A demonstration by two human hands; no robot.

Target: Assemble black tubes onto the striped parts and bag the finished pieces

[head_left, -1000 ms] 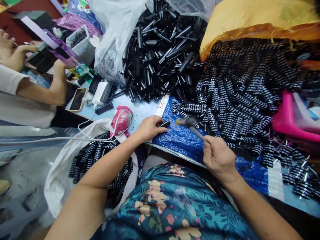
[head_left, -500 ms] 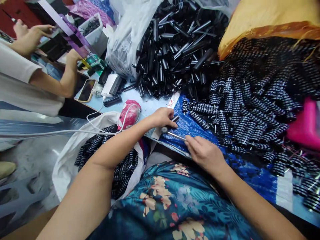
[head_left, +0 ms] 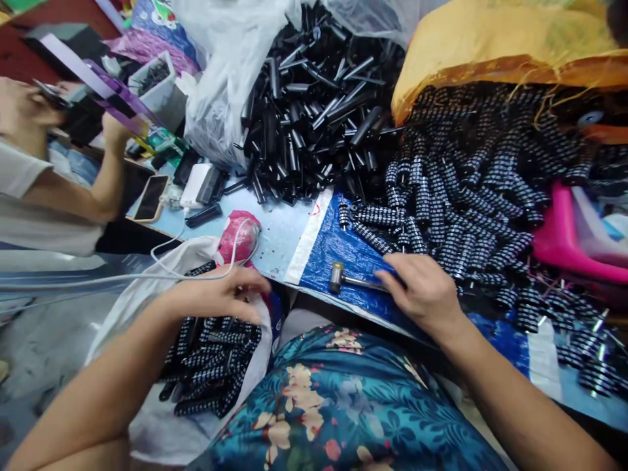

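A small metal hammer [head_left: 337, 277] lies on the blue plastic sheet [head_left: 318, 258], its handle reaching under the fingers of my right hand [head_left: 417, 288], which are curled round the handle's end. My left hand [head_left: 228, 291], fingers apart and holding nothing, hovers over a white sack [head_left: 115, 327]. Inside that sack are several black ridged rollers [head_left: 216, 366]. Beyond the sheet is a large heap of similar ridged rollers [head_left: 441, 196], and a pile of smooth black handles [head_left: 314, 124] sits at the back middle.
A pink wrapped bundle [head_left: 239, 237], a white cable and a phone [head_left: 151, 198] are at the left. Another person's arm [head_left: 63, 196] is working further left. A yellow sack [head_left: 471, 46] and a pink basket [head_left: 569, 242] stand at the right.
My left hand has left the hammer head and moved to the sack, its fingers now open. The short black piece it held is gone from the sheet. My right hand has shifted slightly right.
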